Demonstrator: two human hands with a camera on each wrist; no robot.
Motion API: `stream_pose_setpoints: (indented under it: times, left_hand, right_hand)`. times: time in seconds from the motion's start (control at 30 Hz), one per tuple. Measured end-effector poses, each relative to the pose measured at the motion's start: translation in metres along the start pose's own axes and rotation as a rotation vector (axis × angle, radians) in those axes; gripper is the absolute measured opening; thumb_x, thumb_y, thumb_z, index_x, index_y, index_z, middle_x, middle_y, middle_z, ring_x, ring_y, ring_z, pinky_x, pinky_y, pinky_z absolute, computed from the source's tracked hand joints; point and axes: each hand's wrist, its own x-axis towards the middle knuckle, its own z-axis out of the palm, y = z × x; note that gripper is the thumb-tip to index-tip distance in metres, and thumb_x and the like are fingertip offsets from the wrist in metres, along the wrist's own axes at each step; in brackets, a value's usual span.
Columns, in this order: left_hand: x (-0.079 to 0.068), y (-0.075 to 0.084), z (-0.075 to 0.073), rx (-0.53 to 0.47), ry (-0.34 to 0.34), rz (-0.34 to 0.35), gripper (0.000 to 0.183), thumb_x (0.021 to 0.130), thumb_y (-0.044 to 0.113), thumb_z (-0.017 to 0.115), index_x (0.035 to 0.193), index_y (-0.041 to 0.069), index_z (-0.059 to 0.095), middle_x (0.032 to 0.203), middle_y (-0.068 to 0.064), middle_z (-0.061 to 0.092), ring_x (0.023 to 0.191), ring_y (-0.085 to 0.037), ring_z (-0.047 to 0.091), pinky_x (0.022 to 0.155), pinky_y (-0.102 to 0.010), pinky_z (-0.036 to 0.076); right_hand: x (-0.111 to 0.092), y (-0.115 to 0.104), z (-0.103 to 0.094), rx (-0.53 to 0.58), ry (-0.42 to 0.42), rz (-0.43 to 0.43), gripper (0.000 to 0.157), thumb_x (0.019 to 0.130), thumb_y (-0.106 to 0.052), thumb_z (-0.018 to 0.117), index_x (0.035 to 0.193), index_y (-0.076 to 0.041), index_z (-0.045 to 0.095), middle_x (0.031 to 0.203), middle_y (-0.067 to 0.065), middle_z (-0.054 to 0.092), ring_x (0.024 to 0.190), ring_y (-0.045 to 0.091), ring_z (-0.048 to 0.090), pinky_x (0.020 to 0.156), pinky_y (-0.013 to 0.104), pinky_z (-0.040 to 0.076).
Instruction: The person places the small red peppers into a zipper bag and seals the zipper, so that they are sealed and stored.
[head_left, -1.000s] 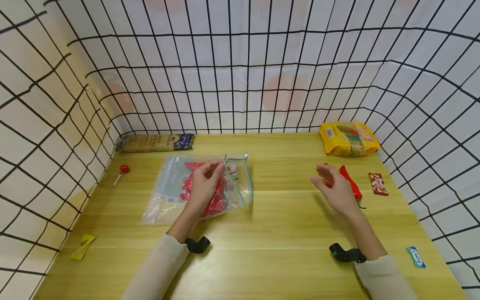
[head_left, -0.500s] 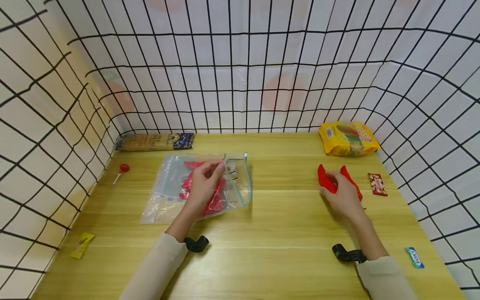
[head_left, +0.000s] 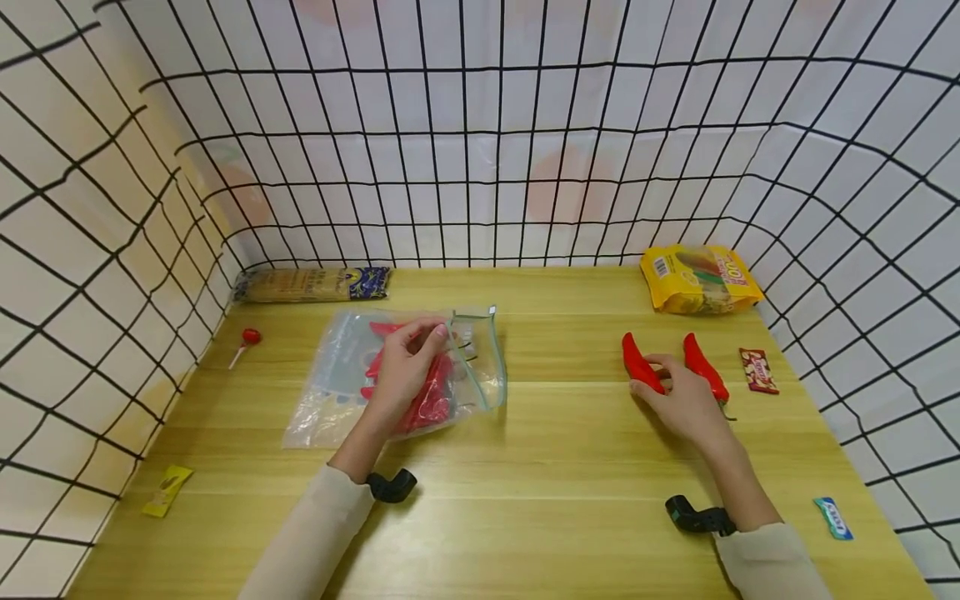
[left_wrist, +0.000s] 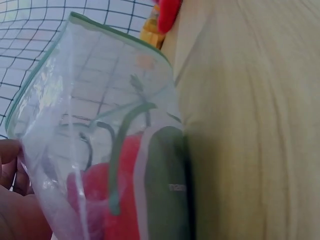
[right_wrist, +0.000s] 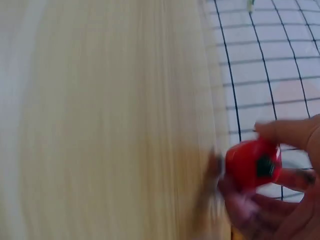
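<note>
My left hand [head_left: 402, 364] pinches the upper edge of a clear zip bag [head_left: 321, 412] near its mouth. The bag lies on the wooden table with several red chili peppers [head_left: 433, 406] inside. In the left wrist view, the bag's green-lined opening [left_wrist: 120, 35] gapes apart, with fingers [left_wrist: 17, 172] at its edge. On the right, my right hand [head_left: 686, 406] grips a red chili pepper [head_left: 639, 362] between thumb and fingers. The right wrist view shows this pepper's green stem end [right_wrist: 264, 166]. Another red chili pepper [head_left: 701, 367] lies just beyond the hand.
A yellow snack bag [head_left: 697, 279] and a long noodle pack [head_left: 300, 285] lie at the back. A red wrapper [head_left: 758, 371] and blue wrapper [head_left: 832, 517] are right; a lollipop [head_left: 250, 337] and yellow packet [head_left: 167, 491] left. Black wire mesh [head_left: 495, 158] encloses the table.
My right hand has closed its fingers on one chili pepper and shifted it slightly left, away from the other. My left hand has stayed at the bag's edge.
</note>
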Motion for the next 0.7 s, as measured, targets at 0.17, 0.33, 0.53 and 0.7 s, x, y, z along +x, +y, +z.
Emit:
stream_pose_setpoints:
  times: [0.17,0.33,0.53,0.7]
  left_hand:
    - [-0.002,0.004,-0.002,0.041,0.015,0.023,0.033,0.092,0.041,0.064,0.111,0.015,0.07,0.102,-0.004,0.07,0.086,-0.013,0.062,0.075,-0.021,0.054]
    - [-0.003,0.007,-0.001,0.025,0.029,0.031,0.033,0.091,0.042,0.064,0.11,0.015,0.07,0.101,-0.004,0.069,0.086,-0.014,0.06,0.074,-0.02,0.052]
    - [-0.003,0.012,0.0,0.017,0.043,0.032,0.033,0.091,0.042,0.065,0.111,0.016,0.07,0.102,-0.004,0.07,0.087,-0.016,0.06,0.075,-0.02,0.052]
    - [-0.003,0.012,0.001,0.038,0.037,0.033,0.033,0.091,0.044,0.065,0.111,0.017,0.071,0.102,-0.004,0.07,0.087,-0.016,0.061,0.074,-0.021,0.053]
  right_hand:
    - [0.004,-0.025,0.015,0.229,-0.015,-0.036,0.066,0.086,-0.056,0.066,0.134,-0.014,0.053,0.127,0.014,0.061,0.102,0.027,0.063,0.083,0.032,0.051]
    - [0.012,-0.061,0.031,0.445,-0.083,-0.106,0.053,0.086,-0.051,0.068,0.131,-0.025,0.057,0.129,0.006,0.059,0.093,0.028,0.069,0.07,0.025,0.053]
    - [0.022,-0.103,0.051,0.462,-0.112,-0.23,0.045,0.084,-0.041,0.074,0.124,-0.025,0.061,0.124,0.004,0.061,0.092,0.023,0.067,0.073,0.027,0.056]
    - [0.03,-0.126,0.065,0.503,-0.142,-0.295,0.04,0.089,-0.03,0.071,0.127,-0.021,0.061,0.128,0.005,0.059,0.099,0.022,0.066,0.08,0.029,0.057]
